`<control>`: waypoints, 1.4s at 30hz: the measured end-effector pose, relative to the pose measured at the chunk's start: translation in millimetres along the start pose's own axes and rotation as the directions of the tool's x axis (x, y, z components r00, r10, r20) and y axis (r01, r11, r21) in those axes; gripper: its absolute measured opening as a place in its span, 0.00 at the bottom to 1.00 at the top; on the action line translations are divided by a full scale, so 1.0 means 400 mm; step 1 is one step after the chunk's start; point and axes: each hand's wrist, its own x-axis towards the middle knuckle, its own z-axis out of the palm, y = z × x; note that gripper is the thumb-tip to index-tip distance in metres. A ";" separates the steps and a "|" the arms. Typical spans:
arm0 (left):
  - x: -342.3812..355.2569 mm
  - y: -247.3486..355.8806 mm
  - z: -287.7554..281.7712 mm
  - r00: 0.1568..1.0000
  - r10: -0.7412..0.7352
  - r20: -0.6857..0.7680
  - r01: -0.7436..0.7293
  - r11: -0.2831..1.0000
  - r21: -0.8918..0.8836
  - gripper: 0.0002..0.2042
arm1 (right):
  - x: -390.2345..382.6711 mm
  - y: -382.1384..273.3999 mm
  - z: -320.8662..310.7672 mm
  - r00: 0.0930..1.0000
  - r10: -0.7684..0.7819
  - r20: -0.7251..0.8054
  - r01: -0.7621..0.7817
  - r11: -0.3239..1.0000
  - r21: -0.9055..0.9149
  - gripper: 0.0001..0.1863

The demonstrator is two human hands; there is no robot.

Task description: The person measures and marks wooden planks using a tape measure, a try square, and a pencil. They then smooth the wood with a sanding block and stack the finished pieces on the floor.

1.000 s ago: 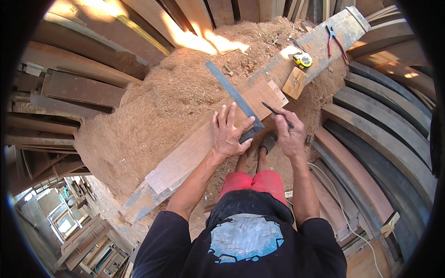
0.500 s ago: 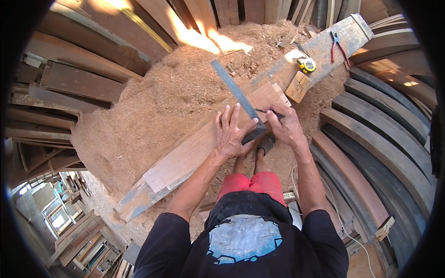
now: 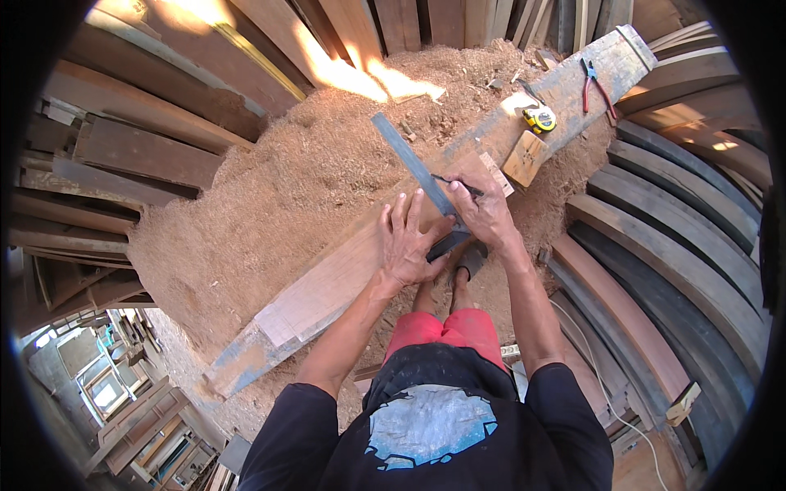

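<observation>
My left hand [image 3: 404, 244] lies on a reddish-brown wooden board [image 3: 327, 278], its fingers spread flat. Its thumb rests over the corner of a dark metal try square [image 3: 403, 149], whose blade crosses the board and sticks out past the far edge. The square's stock is by the near edge, partly under that thumb. My right hand [image 3: 485, 211] is closed around a slim dark pencil-like tool [image 3: 470, 188], with its thin tip at the right side of the blade. Beneath the board is a longer, worn plank [image 3: 250, 360].
Right of the board, a small wood block [image 3: 525, 159], a yellow tape measure [image 3: 539, 119] and red-handled pliers [image 3: 591, 82] lie on the plank. Wood shavings [image 3: 246, 221] cover the ground. Stacked planks [image 3: 147, 151] and curved timbers [image 3: 655, 245] surround me. A pale cable [image 3: 602, 376] runs at right.
My right hand has moved left and slightly up with the pencil-like tool, bringing its tip higher along the blade. My left hand and the square stay nearly in place.
</observation>
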 end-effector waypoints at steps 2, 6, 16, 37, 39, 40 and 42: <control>-0.005 -0.004 0.004 1.000 -0.001 -0.014 0.001 1.000 -0.003 0.35 | -0.003 -0.008 -0.008 0.999 0.019 0.050 -0.018 1.000 -0.020 0.13; -0.003 -0.006 0.007 1.000 0.007 -0.028 -0.008 0.999 -0.035 0.35 | -0.042 -0.043 -0.100 0.970 0.121 0.211 -0.109 0.992 -0.064 0.12; -0.003 0.002 0.000 1.000 -0.015 0.000 0.015 1.000 -0.025 0.37 | -0.133 -0.021 -0.152 0.974 0.181 0.139 -0.173 0.982 -0.070 0.12; 0.017 0.022 -0.009 0.993 -0.098 0.061 0.099 0.995 -0.024 0.35 | -0.108 -0.016 -0.108 0.986 0.169 -0.007 -0.166 0.977 0.132 0.14; 0.016 0.021 -0.007 0.994 -0.097 0.054 0.098 0.995 -0.022 0.36 | -0.096 -0.019 -0.092 0.987 0.162 -0.008 -0.159 0.978 0.134 0.14; 0.015 0.021 -0.006 0.994 -0.097 0.051 0.098 0.995 -0.021 0.36 | -0.085 -0.023 -0.082 0.987 0.160 -0.001 -0.159 0.979 0.129 0.14; 0.016 0.022 -0.004 0.994 -0.096 0.052 0.097 0.995 -0.017 0.36 | -0.060 -0.022 -0.056 0.995 0.103 -0.021 -0.100 0.988 0.115 0.13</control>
